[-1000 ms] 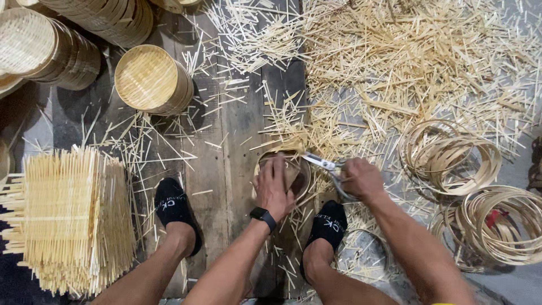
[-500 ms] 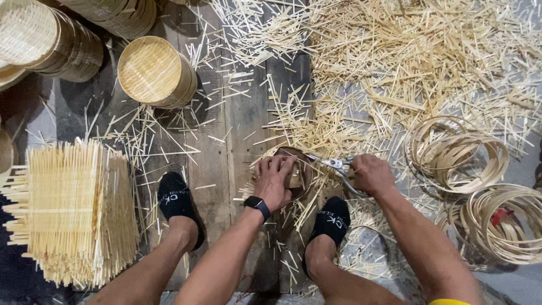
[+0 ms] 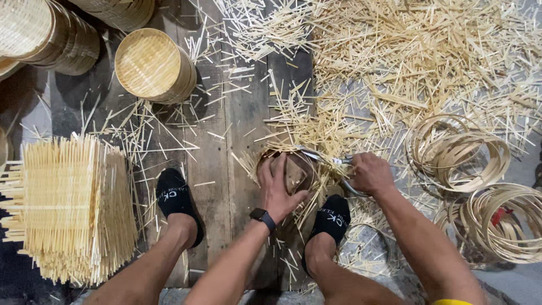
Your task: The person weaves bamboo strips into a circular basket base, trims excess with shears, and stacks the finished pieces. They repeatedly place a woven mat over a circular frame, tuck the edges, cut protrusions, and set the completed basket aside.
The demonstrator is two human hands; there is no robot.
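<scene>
l hand [image 3: 278, 189] flat, fingers spread, pressing on round woven bamboo piece [image 3: 293, 169] on plank floor [image 3: 226, 135] between the two black-socked feet. r hand [image 3: 370, 172] closed round shears [image 3: 333, 161], blades at the piece's upper rim. offcut splinters [image 3: 406, 62] heaped beyond. bamboo hoops [image 3: 457, 149] to r, stacked woven mats [image 3: 68, 209] to l, finished baskets [image 3: 152, 65] top l.
</scene>
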